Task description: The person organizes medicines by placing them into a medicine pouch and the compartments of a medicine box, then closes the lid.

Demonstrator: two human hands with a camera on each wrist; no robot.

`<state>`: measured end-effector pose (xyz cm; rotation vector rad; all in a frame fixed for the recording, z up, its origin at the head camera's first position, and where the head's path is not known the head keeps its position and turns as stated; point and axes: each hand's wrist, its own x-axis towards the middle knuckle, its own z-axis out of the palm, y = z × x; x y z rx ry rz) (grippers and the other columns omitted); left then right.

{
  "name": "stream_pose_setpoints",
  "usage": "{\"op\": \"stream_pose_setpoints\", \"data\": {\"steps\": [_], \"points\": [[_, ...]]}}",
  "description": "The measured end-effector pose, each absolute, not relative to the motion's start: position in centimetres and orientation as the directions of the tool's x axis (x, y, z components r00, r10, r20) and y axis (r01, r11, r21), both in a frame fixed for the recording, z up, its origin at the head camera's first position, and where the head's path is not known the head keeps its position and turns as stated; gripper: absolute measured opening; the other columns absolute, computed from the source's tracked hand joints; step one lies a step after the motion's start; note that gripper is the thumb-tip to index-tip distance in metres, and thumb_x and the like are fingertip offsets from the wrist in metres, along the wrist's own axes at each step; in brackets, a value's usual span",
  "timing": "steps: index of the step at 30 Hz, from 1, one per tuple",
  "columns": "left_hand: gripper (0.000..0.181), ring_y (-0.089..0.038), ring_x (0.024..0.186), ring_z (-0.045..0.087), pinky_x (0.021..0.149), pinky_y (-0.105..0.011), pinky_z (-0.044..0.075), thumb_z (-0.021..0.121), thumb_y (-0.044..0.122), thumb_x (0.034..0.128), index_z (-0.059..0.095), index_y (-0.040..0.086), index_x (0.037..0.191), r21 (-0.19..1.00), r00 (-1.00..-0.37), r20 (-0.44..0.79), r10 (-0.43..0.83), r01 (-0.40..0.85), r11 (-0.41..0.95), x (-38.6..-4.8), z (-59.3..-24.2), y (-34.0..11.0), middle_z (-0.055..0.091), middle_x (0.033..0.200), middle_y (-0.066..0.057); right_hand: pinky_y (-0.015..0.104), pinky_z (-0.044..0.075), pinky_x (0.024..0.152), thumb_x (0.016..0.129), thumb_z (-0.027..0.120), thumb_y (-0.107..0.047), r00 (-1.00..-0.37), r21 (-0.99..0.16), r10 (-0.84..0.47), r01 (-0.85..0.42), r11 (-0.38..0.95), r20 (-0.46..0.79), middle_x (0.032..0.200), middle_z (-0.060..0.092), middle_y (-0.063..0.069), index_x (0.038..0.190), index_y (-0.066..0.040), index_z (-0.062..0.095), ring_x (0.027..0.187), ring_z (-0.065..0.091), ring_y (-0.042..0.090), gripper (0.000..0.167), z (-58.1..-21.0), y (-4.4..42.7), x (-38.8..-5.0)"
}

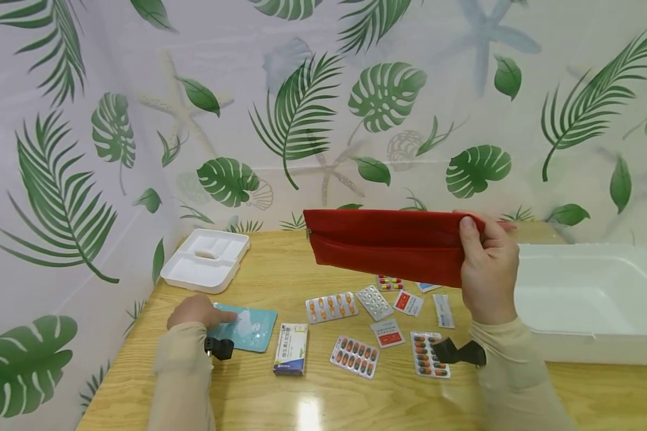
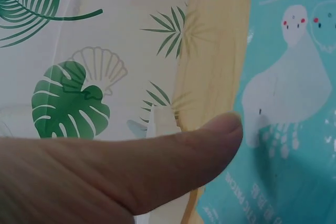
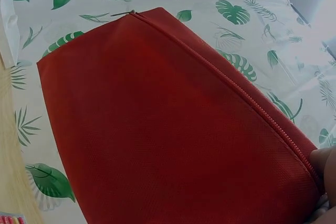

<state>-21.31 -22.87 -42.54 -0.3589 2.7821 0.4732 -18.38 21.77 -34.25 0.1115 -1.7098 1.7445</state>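
A red zippered pouch (image 1: 388, 242) is held up above the table by my right hand (image 1: 487, 263), whose thumb presses on its right end. The right wrist view shows the zipper running along one edge of the pouch (image 3: 173, 119), with a small metal pull at the far end. My left hand (image 1: 194, 312) is at the left side of a turquoise packet (image 1: 253, 329) lying on the table. Its thumb (image 2: 178, 161) stretches straight over the packet's edge, and a shadow falls on the printed white figure. The other left fingers are hidden.
A white medicine box (image 1: 291, 349) stands right of the packet. Blister packs (image 1: 354, 357) and small sachets (image 1: 388, 333) lie across the middle. A white divided tray (image 1: 191, 272) sits at back left, a large white bin (image 1: 598, 347) at right. Patterned cloth (image 1: 323, 120) backs the table.
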Motion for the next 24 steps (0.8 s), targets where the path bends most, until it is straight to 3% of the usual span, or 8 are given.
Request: {"op": "stream_pose_setpoints", "data": {"steps": [3, 7, 11, 14, 18, 20, 24], "points": [[0.062, -0.028, 0.081, 0.056, 0.07, -0.044, 0.051, 0.071, 0.054, 0.0782, 0.067, -0.004, 0.1, 0.279, -0.923, -0.335, -0.187, -0.287, 0.916, -21.4, -42.8, -23.0, 0.064, 0.095, -0.017, 0.025, 0.054, 0.073, 0.097, 0.058, -0.024, -0.772, -0.861, 0.399, -0.498, 0.105, 0.495, 0.107, 0.067, 0.011, 0.117, -0.005, 0.068, 0.095, 0.06, 0.026, 0.029, -34.0, 21.9, -18.4], [0.056, -0.031, 0.081, 0.059, 0.07, -0.047, 0.05, 0.061, 0.051, 0.0871, 0.067, -0.004, 0.095, 0.313, -0.946, -0.259, -0.195, -0.273, 0.91, -21.4, -42.7, -24.0, 0.064, 0.094, -0.021, 0.025, 0.054, 0.072, 0.096, 0.058, -0.024, -0.769, -0.857, 0.403, -0.508, 0.088, 0.497, 0.104, 0.067, 0.011, 0.115, -0.003, 0.068, 0.093, 0.061, 0.026, 0.03, -33.6, 21.9, -18.6], [0.054, -0.032, 0.075, 0.058, 0.068, -0.046, 0.048, 0.049, 0.045, 0.0953, 0.064, -0.005, 0.082, 0.381, -0.958, -0.207, -0.2, -0.267, 0.885, -21.1, -42.6, -25.8, 0.061, 0.081, -0.019, 0.025, 0.053, 0.073, 0.096, 0.059, -0.022, -0.765, -0.848, 0.405, -0.528, 0.049, 0.5, 0.102, 0.068, 0.011, 0.114, -0.002, 0.068, 0.092, 0.06, 0.026, 0.028, -33.4, 21.8, -18.8], [0.056, -0.028, 0.065, 0.056, 0.064, -0.039, 0.045, 0.043, 0.043, 0.0977, 0.06, -0.002, 0.07, 0.442, -0.951, -0.243, -0.191, -0.284, 0.851, -20.7, -43.1, -27.4, 0.057, 0.065, -0.013, 0.026, 0.052, 0.074, 0.095, 0.059, -0.02, -0.769, -0.843, 0.402, -0.538, 0.013, 0.496, 0.102, 0.067, 0.011, 0.113, -0.001, 0.068, 0.093, 0.06, 0.026, 0.028, -33.3, 21.7, -18.8], [0.051, -0.019, 0.054, 0.055, 0.057, -0.031, 0.045, 0.043, 0.039, 0.0987, 0.06, -0.001, 0.072, 0.599, -0.931, -0.318, -0.178, -0.343, 0.724, -20.3, -43.9, -28.5, 0.057, 0.058, -0.007, 0.027, 0.052, 0.074, 0.095, 0.06, -0.02, -0.774, -0.852, 0.407, -0.523, 0.02, 0.485, 0.104, 0.067, 0.011, 0.114, -0.001, 0.068, 0.094, 0.06, 0.026, 0.028, -33.2, 21.7, -18.7], [0.048, -0.016, 0.054, 0.057, 0.055, -0.029, 0.048, 0.046, 0.039, 0.0983, 0.061, -0.002, 0.079, 0.656, -0.923, -0.342, -0.178, -0.37, 0.658, -20.1, -44.3, -28.8, 0.059, 0.062, -0.006, 0.027, 0.053, 0.074, 0.095, 0.059, -0.021, -0.776, -0.859, 0.411, -0.51, 0.036, 0.478, 0.105, 0.068, 0.01, 0.115, -0.003, 0.068, 0.095, 0.06, 0.025, 0.028, -33.2, 21.8, -18.6], [0.05, -0.016, 0.05, 0.055, 0.052, -0.029, 0.046, 0.052, 0.042, 0.0952, 0.063, -0.001, 0.073, 0.629, -0.925, -0.324, -0.199, -0.368, 0.685, -19.7, -44.8, -28.6, 0.058, 0.058, -0.005, 0.028, 0.053, 0.075, 0.095, 0.059, -0.022, -0.782, -0.863, 0.409, -0.504, 0.031, 0.471, 0.106, 0.067, 0.01, 0.116, -0.004, 0.068, 0.096, 0.06, 0.025, 0.028, -33.1, 21.7, -18.6]]}}
